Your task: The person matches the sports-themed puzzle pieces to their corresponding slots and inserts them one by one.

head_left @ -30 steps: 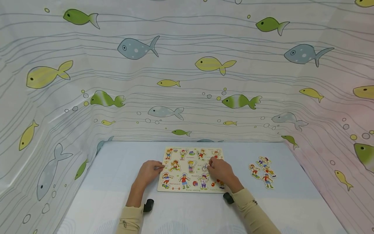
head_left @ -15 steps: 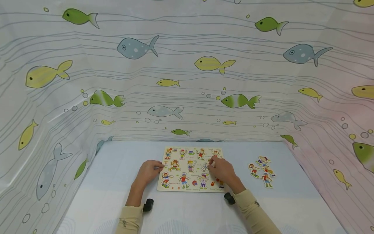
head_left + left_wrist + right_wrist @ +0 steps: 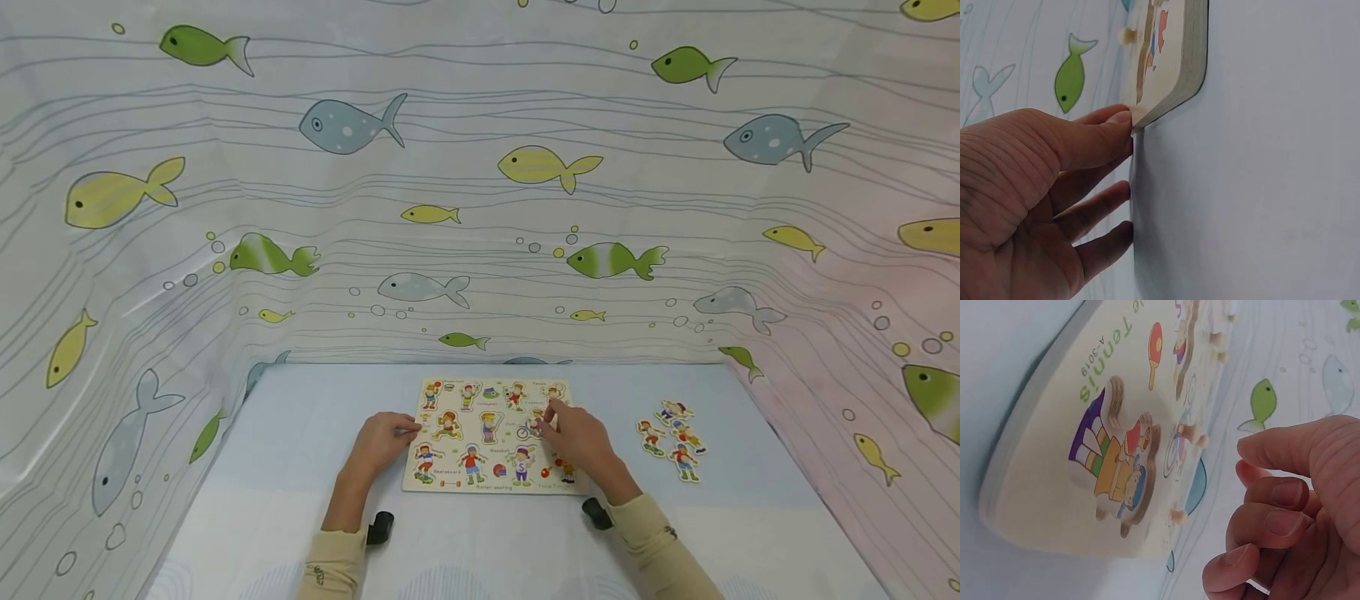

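A wooden peg puzzle board (image 3: pixel 465 450) with cut-out sports figures lies flat on the table. My left hand (image 3: pixel 384 437) is at its left edge; in the left wrist view the thumb and a finger touch the edge near the corner, the other fingers reaching down to the table. Over the board's right side is my right hand (image 3: pixel 581 437), loosely curled and holding nothing. Beside its fingertips, the bicycle piece (image 3: pixel 531 425) lies in the board. The right wrist view shows that piece's wooden peg (image 3: pixel 1192 434) and the table tennis piece (image 3: pixel 1116 472) closer to the corner.
Several loose figure pieces (image 3: pixel 684 462) lie in a cluster on the table right of the board. A fish-patterned sheet (image 3: pixel 480 283) hangs behind and at both sides of the pale blue table cloth (image 3: pixel 315 392). Black wrist cameras (image 3: pixel 381 527) sit at both wrists.
My right hand has shifted slightly right, away from the bicycle piece, which now shows more fully. The left hand has kept its place at the board's edge.
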